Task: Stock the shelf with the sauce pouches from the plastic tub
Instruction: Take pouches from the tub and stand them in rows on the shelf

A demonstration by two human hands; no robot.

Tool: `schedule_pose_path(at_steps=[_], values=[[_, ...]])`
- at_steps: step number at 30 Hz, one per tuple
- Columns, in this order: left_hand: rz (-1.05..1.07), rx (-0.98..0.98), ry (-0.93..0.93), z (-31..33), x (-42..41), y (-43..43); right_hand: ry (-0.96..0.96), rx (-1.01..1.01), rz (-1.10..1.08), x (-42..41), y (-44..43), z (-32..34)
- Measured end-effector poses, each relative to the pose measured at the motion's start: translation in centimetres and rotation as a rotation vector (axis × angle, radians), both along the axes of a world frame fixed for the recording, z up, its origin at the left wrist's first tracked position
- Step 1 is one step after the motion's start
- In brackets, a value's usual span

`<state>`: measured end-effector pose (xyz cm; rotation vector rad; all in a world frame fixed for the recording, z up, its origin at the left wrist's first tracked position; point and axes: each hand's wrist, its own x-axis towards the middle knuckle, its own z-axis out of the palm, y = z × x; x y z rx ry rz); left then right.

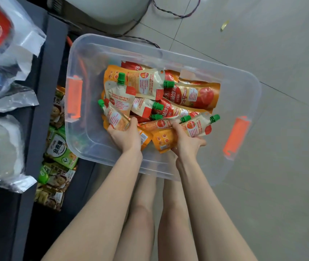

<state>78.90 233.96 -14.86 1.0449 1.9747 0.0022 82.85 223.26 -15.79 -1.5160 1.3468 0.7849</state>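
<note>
Still plenty to do: the sauce pouches lie heaped in the tub, just beyond both hands. Left hand and right hand each clasp pouches; the shelf left of them shows none placed.

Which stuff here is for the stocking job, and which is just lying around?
For the job:
sauce pouches
plastic tub
shelf
left hand and right hand, each gripping pouches

Just lying about:
cables on the floor
yellow scrap
clear bags and green packets already on the shelf
</note>
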Motion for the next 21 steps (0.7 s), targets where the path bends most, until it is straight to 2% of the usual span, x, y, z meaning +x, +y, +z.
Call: schedule_pose_path(at_steps=[5, 11, 16, 18, 21], values=[[-0.009, -0.023, -0.141, 3.8, -0.6, -0.9, -0.114, 0.145, 0.058, 0.1, -0.5, 3.1], [0.054, -0.328, -0.54, 10.6, -2.1, -1.1, -0.141, 0.442, 0.211, 0.8, -1.6, 8.4], [0.136, -0.527, -0.664, 16.5, -4.4, -0.5, -0.094, 0.624, 0.319, 1.4, -2.8, 14.5], [0.089, -0.543, -0.709, 18.7, -5.7, -0.4, -0.125, 0.673, 0.405, 1.4, -3.0, 17.0], [-0.004, -0.51, -0.798, 22.3, -7.6, -0.8, -0.193, 0.704, 0.648, 0.9, -3.1, 21.1]])
